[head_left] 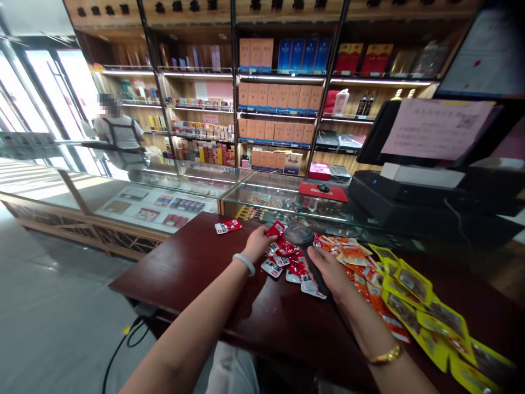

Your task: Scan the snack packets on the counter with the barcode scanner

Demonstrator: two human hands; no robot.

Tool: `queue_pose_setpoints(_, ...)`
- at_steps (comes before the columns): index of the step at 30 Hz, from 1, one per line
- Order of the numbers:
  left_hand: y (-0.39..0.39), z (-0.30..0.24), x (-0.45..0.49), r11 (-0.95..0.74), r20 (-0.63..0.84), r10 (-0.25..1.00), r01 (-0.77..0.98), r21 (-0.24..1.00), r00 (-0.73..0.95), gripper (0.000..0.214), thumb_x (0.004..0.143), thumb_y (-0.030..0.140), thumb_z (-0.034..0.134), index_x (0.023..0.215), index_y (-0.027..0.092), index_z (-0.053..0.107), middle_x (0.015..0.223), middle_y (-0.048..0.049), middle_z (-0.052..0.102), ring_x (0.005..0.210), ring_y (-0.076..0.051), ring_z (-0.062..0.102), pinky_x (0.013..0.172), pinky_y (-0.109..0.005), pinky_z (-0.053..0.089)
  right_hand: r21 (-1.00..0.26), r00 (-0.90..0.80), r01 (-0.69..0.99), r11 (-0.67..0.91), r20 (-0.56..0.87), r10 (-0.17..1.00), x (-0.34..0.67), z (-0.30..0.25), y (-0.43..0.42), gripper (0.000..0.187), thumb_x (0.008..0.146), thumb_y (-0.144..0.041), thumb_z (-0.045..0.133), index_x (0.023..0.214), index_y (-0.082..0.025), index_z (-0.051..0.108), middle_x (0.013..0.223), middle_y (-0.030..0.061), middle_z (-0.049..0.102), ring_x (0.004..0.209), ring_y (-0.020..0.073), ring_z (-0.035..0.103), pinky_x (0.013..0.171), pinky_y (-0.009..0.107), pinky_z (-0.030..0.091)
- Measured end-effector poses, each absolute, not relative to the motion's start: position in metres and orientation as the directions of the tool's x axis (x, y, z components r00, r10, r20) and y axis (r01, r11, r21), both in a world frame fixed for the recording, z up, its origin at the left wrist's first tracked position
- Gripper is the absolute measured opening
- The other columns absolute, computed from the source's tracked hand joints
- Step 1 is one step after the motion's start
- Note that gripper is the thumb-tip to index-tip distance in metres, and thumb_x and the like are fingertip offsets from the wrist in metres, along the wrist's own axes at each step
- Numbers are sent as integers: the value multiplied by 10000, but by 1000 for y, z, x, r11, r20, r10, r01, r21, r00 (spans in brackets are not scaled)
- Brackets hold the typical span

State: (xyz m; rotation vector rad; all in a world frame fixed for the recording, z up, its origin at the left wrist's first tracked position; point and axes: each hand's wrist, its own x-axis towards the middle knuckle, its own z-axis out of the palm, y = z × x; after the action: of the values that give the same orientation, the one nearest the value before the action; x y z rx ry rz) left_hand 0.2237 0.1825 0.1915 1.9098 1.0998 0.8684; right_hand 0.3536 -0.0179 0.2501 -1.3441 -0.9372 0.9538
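Note:
My left hand (259, 243) pinches a small red snack packet (275, 229) at the back of a heap. In my right hand (327, 268) is a black handheld barcode scanner (301, 236), its head tilted toward that packet. Beneath both lies a pile of red and white snack packets (274, 267). One more red and white packet (228, 226) rests by itself at the table's back left. Right of the scanner are orange packets (361, 262), and beyond them larger yellow packets (426, 312) are strewn to the right edge.
The dark wooden table (176, 268) abuts a glass display counter (270, 189) with a red mouse pad (328, 190) on it. A monitor (373, 134) stands at right. Shelves of boxes (279, 98) line the wall. A person (118, 131) sits at far left. A cable (112, 355) hangs at the left.

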Motion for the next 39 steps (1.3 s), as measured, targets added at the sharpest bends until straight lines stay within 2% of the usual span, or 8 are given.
queue_pose_setpoints(4, 183, 192, 250, -428, 248, 831, 287, 857, 499, 303, 789, 352, 699, 1043, 189, 676, 938, -78, 735, 874, -203, 674, 794, -284, 499, -1000, 320, 8, -2, 1, 947, 351, 248, -15, 500, 760, -703, 628, 700, -218, 524, 521, -45, 519, 376, 91, 437, 347, 214, 326)
queue_pose_setpoints(10, 243, 203, 188, -394, 185, 919, 797, 458, 349, 358, 910, 405, 519, 1171, 188, 632, 1187, -160, 674, 1138, -244, 615, 945, -309, 435, -998, 307, 30, -48, -36, 951, 345, 236, -12, 484, 750, -693, 643, 748, -217, 555, 520, -55, 515, 379, 93, 442, 350, 206, 311)
queue_pose_setpoints(18, 295, 194, 81, -225, 112, 974, 902, 368, 197, 367, 871, 293, 522, 1208, 168, 596, 1336, -195, 578, 1322, -324, 437, 1069, -455, 318, -997, 284, 46, -70, -54, 957, 340, 211, -9, 491, 759, -700, 618, 770, -214, 547, 528, -70, 499, 361, 79, 408, 335, 198, 310)
queue_pose_setpoints(23, 297, 189, 91, -255, 102, 967, 867, 427, 234, 362, 710, 321, 729, 1031, 162, 682, 1208, -202, 644, 1225, -370, 520, 1005, -429, 387, -994, 285, 61, -87, -66, 956, 337, 207, -8, 497, 742, -707, 618, 803, -218, 554, 515, -82, 491, 360, 84, 410, 325, 195, 314)
queue_pose_setpoints(27, 283, 183, 116, -294, 41, 942, 763, 576, 332, 187, 674, 248, 754, 838, 173, 705, 891, -97, 736, 893, -252, 680, 796, -291, 487, -995, 280, 51, -89, -71, 957, 343, 211, -14, 485, 744, -698, 625, 805, -221, 559, 517, -76, 504, 365, 91, 425, 336, 204, 317)
queue_pose_setpoints(32, 239, 173, 147, -295, 91, 921, 528, 796, 378, 234, 811, 315, 637, 975, 153, 676, 894, -78, 741, 750, -175, 685, 646, -232, 496, -998, 310, 45, -33, -17, 950, 358, 222, -26, 486, 758, -697, 623, 748, -216, 553, 536, -55, 533, 387, 99, 450, 365, 220, 329)
queue_pose_setpoints(36, 186, 172, 174, -200, 111, 912, 193, 960, 394, 333, 700, 384, 750, 920, 142, 681, 808, -74, 732, 689, -189, 666, 622, -261, 498, -997, 278, 69, 40, 58, 959, 364, 233, -36, 468, 802, -675, 601, 753, -212, 552, 535, -50, 530, 393, 99, 449, 380, 225, 346)
queue_pose_setpoints(39, 143, 172, 192, -178, 108, 906, 139, 974, 409, 340, 680, 389, 758, 918, 154, 692, 772, -59, 727, 671, -189, 658, 620, -268, 494, -995, 266, 72, 67, 84, 960, 364, 237, -46, 455, 812, -658, 605, 747, -212, 541, 556, -50, 529, 399, 93, 445, 373, 220, 343)
